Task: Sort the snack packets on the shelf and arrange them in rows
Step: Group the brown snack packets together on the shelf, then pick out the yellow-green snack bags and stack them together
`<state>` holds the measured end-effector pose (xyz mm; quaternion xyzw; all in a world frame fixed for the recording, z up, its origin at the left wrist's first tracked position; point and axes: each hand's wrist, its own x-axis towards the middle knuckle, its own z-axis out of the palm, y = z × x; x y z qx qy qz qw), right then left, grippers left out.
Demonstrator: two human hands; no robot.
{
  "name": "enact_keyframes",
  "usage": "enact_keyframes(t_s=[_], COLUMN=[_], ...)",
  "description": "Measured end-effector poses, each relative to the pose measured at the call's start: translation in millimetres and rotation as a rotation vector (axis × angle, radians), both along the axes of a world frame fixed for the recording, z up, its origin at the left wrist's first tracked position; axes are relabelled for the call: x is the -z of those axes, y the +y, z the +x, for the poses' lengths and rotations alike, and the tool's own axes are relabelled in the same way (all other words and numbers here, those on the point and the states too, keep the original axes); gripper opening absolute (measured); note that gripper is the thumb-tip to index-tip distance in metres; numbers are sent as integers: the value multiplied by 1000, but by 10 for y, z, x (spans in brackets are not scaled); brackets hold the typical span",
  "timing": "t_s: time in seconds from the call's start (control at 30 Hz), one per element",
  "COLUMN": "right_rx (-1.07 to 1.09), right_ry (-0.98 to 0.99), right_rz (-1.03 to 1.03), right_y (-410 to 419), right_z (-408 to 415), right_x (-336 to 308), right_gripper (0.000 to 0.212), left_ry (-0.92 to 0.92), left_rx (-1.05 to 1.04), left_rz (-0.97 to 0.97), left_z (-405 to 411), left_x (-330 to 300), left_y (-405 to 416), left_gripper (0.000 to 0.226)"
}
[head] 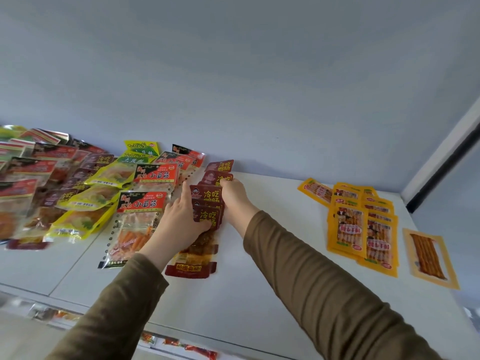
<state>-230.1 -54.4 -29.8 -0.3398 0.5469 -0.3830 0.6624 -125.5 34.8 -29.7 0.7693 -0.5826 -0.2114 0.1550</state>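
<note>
A column of dark red snack packets [207, 196] with yellow lettering runs from the back wall toward the front of the white shelf [259, 268]. My left hand [179, 219] lies on the column's left side, forefinger pointing back, thumb pressed on a lower packet. My right hand [233, 198] grips the column's right edge near the back. Left of them lie red-topped clear packets [141, 203] in a row, then yellow packets [104, 178]. Orange-yellow packets [363, 227] lie in rows at the right.
A loose heap of mixed red and dark packets [31, 183] covers the shelf's left end. One orange packet [428, 255] lies alone at the far right by the shelf's side post [441, 157]. More packets show on a lower shelf [181, 342].
</note>
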Motion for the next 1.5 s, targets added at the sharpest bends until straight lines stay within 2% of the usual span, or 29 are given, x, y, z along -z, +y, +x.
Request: enact_keyframes(t_s=[0.17,0.4,0.5,0.6,0.8,0.9,1.03,1.13,1.33,1.43,1.5], right_rx=[-53,-89,-122,-102,48,119,151,86,-26,-93,-124], right_ry=[35,-93,-48,114,467,704,1128,1312,1462,1475,1469], right_rz=[-146,-78,-179,-312,-638,-695,-579,-446,-299,-270,-277], right_y=[105,417,503,541,597,655,696,674,520,427,389], right_z=[-143,-196,-330,-640,-1501,-1975,-2510,-2734,-2837,-2887,-2920], right_x=[17,38,-20,-85,-172,-138,-57,-10,77,70,83], right_gripper=[34,20,39,54,41,40,49,60,92,104,104], left_ry=[6,-149,-206,-244,9,76,119,85,-116,-102,-36], left_rx=[59,142,154,198,399,479,442,355,318,315,304], left_rz=[10,127,92,-47,-168,-170,-91,-57,-22,-1,8], left_z=[-1,-27,-10,-135,-767,-1150,-1628,-1884,-2221,-2328,-2358], left_x=[69,147,118,40,-151,-107,11,69,170,182,180], left_y=[114,126,98,61,-112,-323,-807,-1179,-1538,-1605,-1629], left_gripper=[94,101,102,101,88,84,76,78,90,92,90])
